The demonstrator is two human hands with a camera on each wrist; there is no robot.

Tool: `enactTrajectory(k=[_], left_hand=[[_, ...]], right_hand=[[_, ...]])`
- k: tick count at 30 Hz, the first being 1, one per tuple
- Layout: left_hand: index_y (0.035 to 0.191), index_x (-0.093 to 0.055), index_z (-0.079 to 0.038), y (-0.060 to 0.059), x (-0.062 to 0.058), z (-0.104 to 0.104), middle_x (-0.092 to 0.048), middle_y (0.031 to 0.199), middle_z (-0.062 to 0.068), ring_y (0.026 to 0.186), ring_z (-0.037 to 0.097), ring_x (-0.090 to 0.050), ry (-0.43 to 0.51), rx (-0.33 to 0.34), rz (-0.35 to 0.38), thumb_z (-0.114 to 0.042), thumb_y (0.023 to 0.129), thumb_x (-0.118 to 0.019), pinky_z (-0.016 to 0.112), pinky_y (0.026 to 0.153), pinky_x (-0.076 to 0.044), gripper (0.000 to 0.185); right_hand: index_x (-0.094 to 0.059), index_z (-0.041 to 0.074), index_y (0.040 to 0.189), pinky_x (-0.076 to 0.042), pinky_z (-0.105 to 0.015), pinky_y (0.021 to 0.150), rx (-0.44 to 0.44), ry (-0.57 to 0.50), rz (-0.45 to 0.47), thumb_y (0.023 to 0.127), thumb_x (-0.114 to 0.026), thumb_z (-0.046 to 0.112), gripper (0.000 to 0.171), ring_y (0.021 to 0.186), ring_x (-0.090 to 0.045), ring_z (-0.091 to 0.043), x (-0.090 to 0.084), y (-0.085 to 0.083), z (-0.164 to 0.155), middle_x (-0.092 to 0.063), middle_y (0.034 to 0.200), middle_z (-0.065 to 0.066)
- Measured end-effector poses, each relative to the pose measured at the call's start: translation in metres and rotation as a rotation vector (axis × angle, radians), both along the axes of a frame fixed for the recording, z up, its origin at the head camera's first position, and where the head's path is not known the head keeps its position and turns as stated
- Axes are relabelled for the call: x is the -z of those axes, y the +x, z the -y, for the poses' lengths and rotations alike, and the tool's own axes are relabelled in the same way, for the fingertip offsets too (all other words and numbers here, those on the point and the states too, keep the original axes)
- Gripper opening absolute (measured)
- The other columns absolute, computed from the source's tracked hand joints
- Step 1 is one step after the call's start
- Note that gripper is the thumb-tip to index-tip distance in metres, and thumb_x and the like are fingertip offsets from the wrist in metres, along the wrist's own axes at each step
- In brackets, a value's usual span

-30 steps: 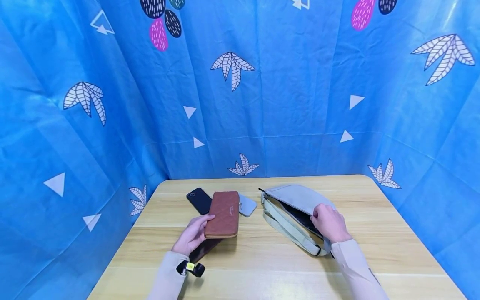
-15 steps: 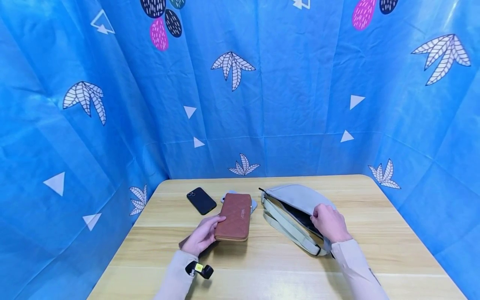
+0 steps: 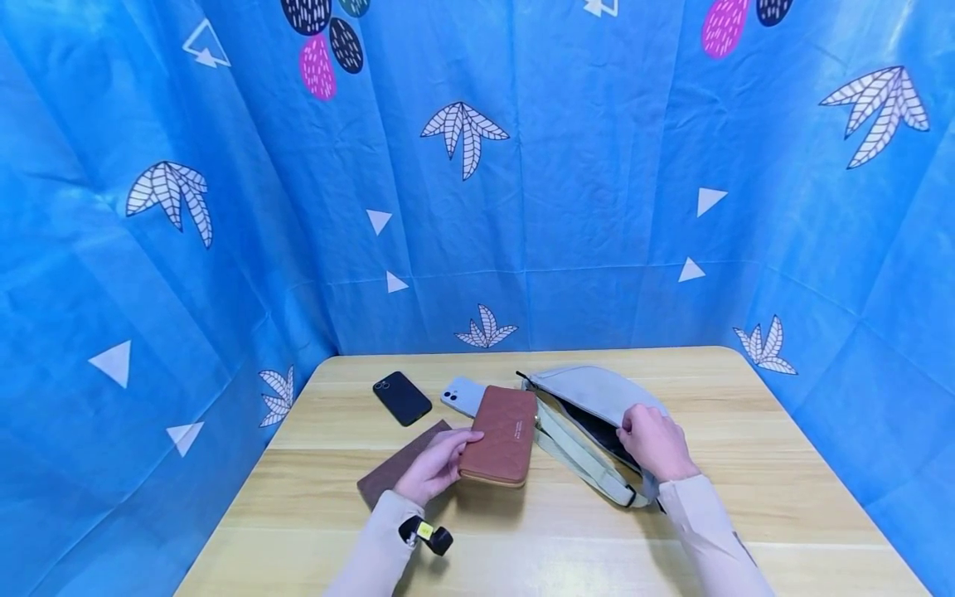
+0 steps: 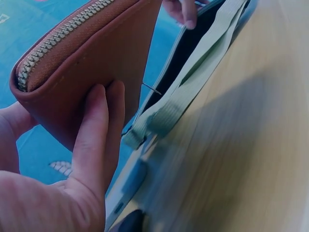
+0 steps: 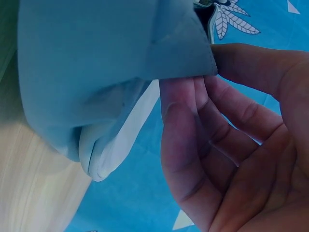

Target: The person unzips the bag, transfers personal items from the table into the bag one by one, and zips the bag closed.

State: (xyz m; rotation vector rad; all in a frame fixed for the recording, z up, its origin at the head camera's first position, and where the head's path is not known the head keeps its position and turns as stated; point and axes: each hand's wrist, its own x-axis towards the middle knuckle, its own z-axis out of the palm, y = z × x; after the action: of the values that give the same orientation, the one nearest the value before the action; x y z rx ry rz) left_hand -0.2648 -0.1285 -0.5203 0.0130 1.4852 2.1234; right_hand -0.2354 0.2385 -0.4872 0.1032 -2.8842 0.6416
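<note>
My left hand point(image 3: 434, 467) grips a reddish-brown zip wallet point(image 3: 501, 435) above the table, thumb on its upper face. In the left wrist view, fingers press the other side of the wallet point(image 4: 91, 67), and a zip with metal teeth runs along its edge. My right hand point(image 3: 658, 445) pinches the rim of a pale grey waist bag point(image 3: 600, 391), whose dark mouth gapes open. The right wrist view shows the bag's cloth point(image 5: 96, 58) between thumb and fingers. A pale green strap point(image 3: 578, 460) hangs along the bag's front, close to the wallet's right edge.
On the wooden table point(image 3: 567, 547), a black phone point(image 3: 401, 399) lies at the back left. A light blue phone point(image 3: 459, 395) is partly covered by the wallet. A flat dark brown rectangular item point(image 3: 395, 468) lies under my left forearm and hand. Blue patterned curtain point(image 3: 582, 207) surrounds the table.
My left hand has carried the wallet rightward toward the bag, uncovering the black phone and more of the flat brown item. My right hand stays at the bag's rim.
</note>
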Motion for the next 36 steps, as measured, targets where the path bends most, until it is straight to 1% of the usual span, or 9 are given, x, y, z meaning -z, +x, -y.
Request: enactTrajectory(k=[7,10,13,17,21,24,28,31,36], left_hand=[[0.107,-0.065,-0.008,0.002,0.002,-0.027,-0.077,0.086,0.000,0.074,0.010,-0.076,-0.034,0.023,-0.001,-0.013,0.097,-0.065,0.023,0.068,-0.063,0.011],[0.106,-0.067,-0.009,0.003,0.004,-0.038,-0.077,0.087,0.000,0.074,0.010,-0.076,-0.030,0.036,-0.002,-0.012,0.096,-0.066,0.025,0.068,-0.064,0.011],[0.102,-0.067,-0.012,0.003,0.007,-0.049,-0.076,0.082,-0.004,0.069,0.007,-0.074,-0.040,0.047,-0.002,-0.012,0.095,-0.066,0.021,0.063,-0.062,0.007],[0.095,-0.068,-0.016,0.004,0.011,-0.061,-0.070,0.072,-0.010,0.059,0.001,-0.067,-0.076,0.049,-0.006,-0.012,0.094,-0.067,0.015,0.053,-0.055,0.005],[0.099,-0.070,-0.014,0.004,0.014,-0.069,-0.071,0.073,-0.009,0.060,0.001,-0.067,-0.085,0.064,-0.026,-0.013,0.093,-0.069,0.015,0.052,-0.054,0.006],[0.099,-0.071,-0.014,0.004,0.016,-0.073,-0.067,0.069,-0.012,0.056,-0.001,-0.061,-0.106,0.069,-0.039,-0.017,0.093,-0.071,0.013,0.046,-0.048,0.007],[0.099,-0.071,-0.014,0.004,0.019,-0.078,-0.067,0.069,-0.012,0.056,-0.001,-0.061,-0.122,0.079,-0.051,-0.019,0.094,-0.071,0.012,0.045,-0.044,0.007],[0.105,-0.072,-0.010,0.006,0.019,-0.082,-0.073,0.077,-0.007,0.061,0.002,-0.067,-0.110,0.085,-0.051,-0.018,0.096,-0.069,0.013,0.047,-0.047,0.013],[0.109,-0.071,-0.006,0.007,0.019,-0.091,-0.073,0.083,-0.003,0.061,0.003,-0.066,-0.092,0.060,-0.045,-0.018,0.095,-0.070,0.012,0.047,-0.049,0.018]], right_hand=[[-0.065,0.012,0.068,-0.041,-0.033,0.050,-0.002,0.002,-0.009,0.090,-0.073,0.010,0.023,0.058,-0.052,-0.018,0.000,0.000,0.000,-0.060,0.062,0.001],[-0.065,0.012,0.068,-0.041,-0.034,0.050,-0.004,0.003,-0.009,0.090,-0.073,0.010,0.024,0.058,-0.052,-0.018,0.000,0.000,0.000,-0.060,0.062,0.001],[-0.066,0.012,0.068,-0.041,-0.034,0.050,-0.003,0.004,-0.008,0.090,-0.073,0.010,0.023,0.059,-0.053,-0.018,0.000,-0.001,0.000,-0.061,0.063,0.000],[-0.066,0.012,0.068,-0.042,-0.035,0.051,-0.006,0.006,-0.013,0.089,-0.074,0.010,0.023,0.059,-0.054,-0.018,0.001,-0.001,0.001,-0.063,0.064,0.000],[-0.066,0.012,0.068,-0.044,-0.037,0.051,-0.005,0.008,-0.015,0.089,-0.074,0.009,0.023,0.061,-0.055,-0.019,0.000,0.000,0.002,-0.063,0.065,-0.001],[-0.065,0.011,0.068,-0.043,-0.037,0.050,-0.007,0.008,-0.011,0.089,-0.074,0.009,0.023,0.061,-0.054,-0.019,-0.001,0.001,0.003,-0.062,0.065,-0.001],[-0.064,0.012,0.067,-0.041,-0.035,0.050,-0.009,0.005,-0.005,0.089,-0.074,0.009,0.025,0.060,-0.053,-0.018,0.000,0.001,0.003,-0.061,0.064,0.000],[-0.064,0.013,0.065,-0.041,-0.035,0.050,-0.014,0.004,-0.008,0.089,-0.074,0.009,0.026,0.060,-0.053,-0.017,0.000,0.001,0.004,-0.061,0.063,0.001],[-0.064,0.014,0.065,-0.041,-0.035,0.051,-0.020,0.011,-0.009,0.090,-0.073,0.009,0.027,0.061,-0.053,-0.017,0.000,0.000,0.005,-0.061,0.063,0.001]])
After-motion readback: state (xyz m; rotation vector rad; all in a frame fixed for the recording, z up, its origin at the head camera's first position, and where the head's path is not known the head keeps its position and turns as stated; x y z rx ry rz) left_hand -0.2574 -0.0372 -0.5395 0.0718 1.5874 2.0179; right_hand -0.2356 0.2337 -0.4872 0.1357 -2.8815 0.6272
